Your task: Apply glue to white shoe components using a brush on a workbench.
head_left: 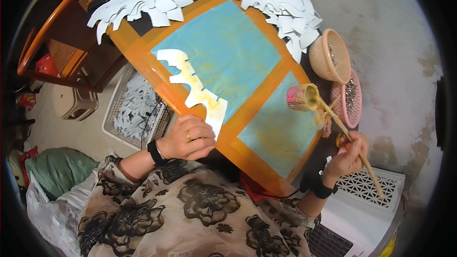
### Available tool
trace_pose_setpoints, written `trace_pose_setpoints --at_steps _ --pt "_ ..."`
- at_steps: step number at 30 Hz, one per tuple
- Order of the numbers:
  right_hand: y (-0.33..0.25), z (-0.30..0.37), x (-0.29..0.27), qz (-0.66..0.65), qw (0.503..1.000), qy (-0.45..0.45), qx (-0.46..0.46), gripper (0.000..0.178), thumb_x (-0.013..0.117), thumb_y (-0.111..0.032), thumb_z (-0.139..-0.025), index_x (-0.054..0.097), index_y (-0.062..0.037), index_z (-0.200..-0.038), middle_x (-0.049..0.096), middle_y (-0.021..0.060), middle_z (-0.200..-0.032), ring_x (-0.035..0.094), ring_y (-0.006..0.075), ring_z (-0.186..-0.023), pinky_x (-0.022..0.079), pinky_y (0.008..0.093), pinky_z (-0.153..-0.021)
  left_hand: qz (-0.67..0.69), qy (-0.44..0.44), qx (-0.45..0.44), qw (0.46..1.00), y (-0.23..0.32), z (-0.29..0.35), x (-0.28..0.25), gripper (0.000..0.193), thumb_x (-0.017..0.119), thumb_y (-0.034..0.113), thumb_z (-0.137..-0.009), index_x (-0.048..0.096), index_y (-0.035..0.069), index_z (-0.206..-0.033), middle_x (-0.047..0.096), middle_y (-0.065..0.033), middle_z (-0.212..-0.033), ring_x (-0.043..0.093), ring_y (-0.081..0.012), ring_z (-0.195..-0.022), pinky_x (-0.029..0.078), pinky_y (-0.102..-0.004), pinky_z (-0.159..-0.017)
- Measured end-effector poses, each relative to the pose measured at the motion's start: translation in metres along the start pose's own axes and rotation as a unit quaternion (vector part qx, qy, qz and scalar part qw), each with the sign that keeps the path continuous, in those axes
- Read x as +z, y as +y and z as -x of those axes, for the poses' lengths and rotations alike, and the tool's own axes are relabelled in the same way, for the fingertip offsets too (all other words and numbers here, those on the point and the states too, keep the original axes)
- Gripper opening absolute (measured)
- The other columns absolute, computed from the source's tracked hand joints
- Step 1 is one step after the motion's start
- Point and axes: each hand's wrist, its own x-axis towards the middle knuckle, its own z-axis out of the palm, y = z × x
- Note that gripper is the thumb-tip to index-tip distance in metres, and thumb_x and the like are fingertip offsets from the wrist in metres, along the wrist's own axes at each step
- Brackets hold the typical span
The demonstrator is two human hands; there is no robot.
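"How is the left hand working?"

"Knuckles up, it's gripping the lower end of a yellow-smeared white cutout that's extending over the surface."

"And the right hand?"

"Fingers curled, it's clasping a slanting stick that's reaching a pink tin."

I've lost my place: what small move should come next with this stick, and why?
Probably bring the stick in the right hand from the tin to the lower end of the white cutout: that end looks whiter than its yellow-smeared middle, the stick's far end is at the tin's mouth, and the left hand holds the cutout.
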Motion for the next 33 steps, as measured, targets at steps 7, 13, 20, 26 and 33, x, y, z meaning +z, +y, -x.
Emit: trace_pose_setpoints --at_steps 7,13,20,26,33 --pt "0.024 -0.017 0.039 0.008 0.987 -0.13 0.092 0.018 0.056 -0.008 -0.1 0.065 0.0008 -0.087 0.055 0.0012 -0.074 0.05 0.0082 -0.066 0.038 0.0252 -0.06 -0.004 -0.02 -0.009 1.0 0.0 0.002 0.001 0.023 0.079 0.014 -0.076 0.065 0.018 -0.094 0.065 0.0035 -0.102 0.065 -0.019 -0.099 0.045 -0.0401 -0.091" --pt "0.033 -0.025 0.029 -0.112 0.975 -0.053 0.185 0.025 0.054 -0.017 -0.105 0.066 0.0018 -0.092 0.061 0.0028 -0.07 0.054 0.0068 -0.06 0.042 0.0203 -0.057 -0.007 -0.021 -0.01 1.0 0.004 0.0 -0.002 0.022 0.079 0.013 -0.076 0.066 0.018 -0.094 0.064 0.0034 -0.101 0.064 -0.0183 -0.099 0.046 -0.0398 -0.091" --pt "0.018 -0.017 0.005 -0.108 0.975 0.047 0.186 0.031 0.05 -0.021 -0.107 0.063 0.0028 -0.092 0.063 0.008 -0.071 0.056 0.0105 -0.057 0.044 0.022 -0.055 -0.012 -0.031 -0.019 0.999 0.002 0.003 -0.002 0.022 0.08 0.015 -0.077 0.068 0.018 -0.095 0.065 0.0043 -0.103 0.064 -0.0169 -0.102 0.046 -0.0388 -0.094" --pt "-0.007 -0.007 0.01 -0.058 0.987 0.008 0.149 0.033 0.048 -0.02 -0.108 0.062 0.0035 -0.091 0.061 0.0077 -0.069 0.055 0.0104 -0.058 0.044 0.0227 -0.055 -0.021 -0.018 -0.005 1.0 0.002 0.002 -0.001 0.022 0.078 0.014 -0.075 0.065 0.018 -0.093 0.064 0.0037 -0.101 0.064 -0.0191 -0.1 0.044 -0.0413 -0.093" --pt "-0.001 0.004 0.02 -0.211 0.938 0.02 0.276 0.033 0.05 -0.024 -0.108 0.061 0.0008 -0.089 0.06 0.0082 -0.066 0.053 0.0113 -0.052 0.042 0.0233 -0.05 -0.01 -0.024 -0.013 1.0 0.0 0.003 0.001 0.022 0.079 0.015 -0.077 0.067 0.018 -0.095 0.065 0.0033 -0.103 0.065 -0.0186 -0.102 0.046 -0.0399 -0.093"
